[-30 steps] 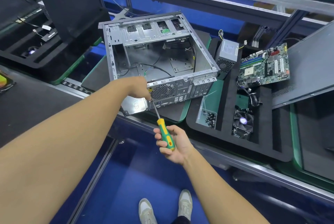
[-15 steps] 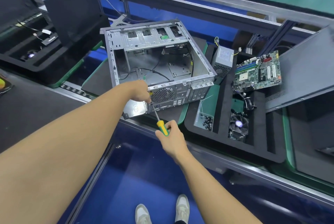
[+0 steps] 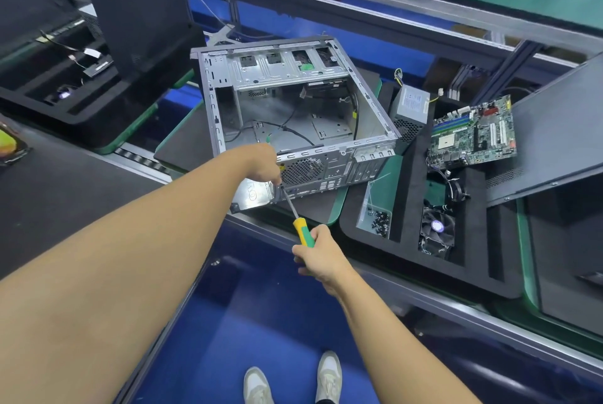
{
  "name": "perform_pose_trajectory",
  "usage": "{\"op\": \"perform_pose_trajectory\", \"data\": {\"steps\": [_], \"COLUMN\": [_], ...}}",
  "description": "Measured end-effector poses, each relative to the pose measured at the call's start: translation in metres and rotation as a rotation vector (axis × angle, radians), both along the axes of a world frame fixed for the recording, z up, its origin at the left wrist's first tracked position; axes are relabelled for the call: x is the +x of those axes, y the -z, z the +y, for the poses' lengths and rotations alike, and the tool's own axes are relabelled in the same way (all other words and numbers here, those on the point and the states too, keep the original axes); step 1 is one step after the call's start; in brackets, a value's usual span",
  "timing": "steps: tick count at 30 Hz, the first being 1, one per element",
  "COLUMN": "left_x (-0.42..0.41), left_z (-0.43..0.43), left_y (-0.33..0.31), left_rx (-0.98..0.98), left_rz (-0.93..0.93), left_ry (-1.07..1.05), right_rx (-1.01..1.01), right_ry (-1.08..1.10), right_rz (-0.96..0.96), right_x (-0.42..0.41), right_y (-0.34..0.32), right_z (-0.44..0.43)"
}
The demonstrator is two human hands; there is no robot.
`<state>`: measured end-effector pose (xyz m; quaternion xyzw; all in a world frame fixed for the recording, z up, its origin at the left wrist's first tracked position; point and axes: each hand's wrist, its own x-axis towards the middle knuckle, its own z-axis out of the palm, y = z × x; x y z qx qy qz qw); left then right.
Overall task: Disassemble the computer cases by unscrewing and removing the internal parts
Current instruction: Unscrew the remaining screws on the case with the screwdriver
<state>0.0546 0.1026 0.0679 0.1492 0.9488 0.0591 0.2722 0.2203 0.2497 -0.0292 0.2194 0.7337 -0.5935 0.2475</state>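
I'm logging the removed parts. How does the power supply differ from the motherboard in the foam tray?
The power supply is a grey metal box standing in a slot of the foam tray; the motherboard is a thin green board lying tilted across it. The power supply trails wires from its top; the motherboard shows slots and a socket. Both are out of the computer case.

Head-worn wide-angle view, facing forward and down, near the computer case (image 3: 287,72)
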Motion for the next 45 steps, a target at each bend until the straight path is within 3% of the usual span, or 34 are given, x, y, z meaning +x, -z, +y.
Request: {"op": "perform_pose_trajectory", "data": {"steps": [8, 13, 23, 28, 31, 35, 40, 42, 45], "left_x": [0.0, 0.0, -0.001, -0.001, -0.001, -0.001, -0.001, -0.001, 0.0], "left_z": [-0.001, -0.001, -0.002, -0.002, -0.002, -0.002, -0.002, -0.002, -0.001], "left_y": [0.0, 0.001, 0.003, 0.002, 0.002, 0.001, 0.001, 0.001, 0.001], "left_rx": [0.03, 0.04, 0.062, 0.06, 0.065, 0.049, 0.056, 0.058, 0.055], "left_rz": [-0.013, -0.014, -0.029, -0.026, -0.022, -0.02, -0.023, -0.026, -0.026], "left_ry": [-0.017, -0.02, -0.041, -0.039, -0.044, -0.036, -0.033, -0.035, -0.034], "right_rx": [-0.287, -0.33, -0.096, -0.444, -0.52, -0.438, -0.165, -0.11, -0.224], "right_ry": [0.042, -0.066, -0.078, -0.067, -0.095, -0.069, -0.025, -0.073, -0.036], "right_rz": [-0.22, -0.166, -0.099, -0.316, -0.301, -0.162, -0.028, -0.043, -0.174], "right_x": [-0.012, -0.009, -0.01, -0.022, -0.023, -0.017, -0.007, -0.009, -0.019], "right_y": [-0.016, -0.014, -0.003, -0.017, -0.019, -0.017, -0.009, -0.01, -0.017], "right_z": [0.012, 0.017, 0.006, 0.019, 0.029, 0.019, 0.004, 0.003, 0.007]}}
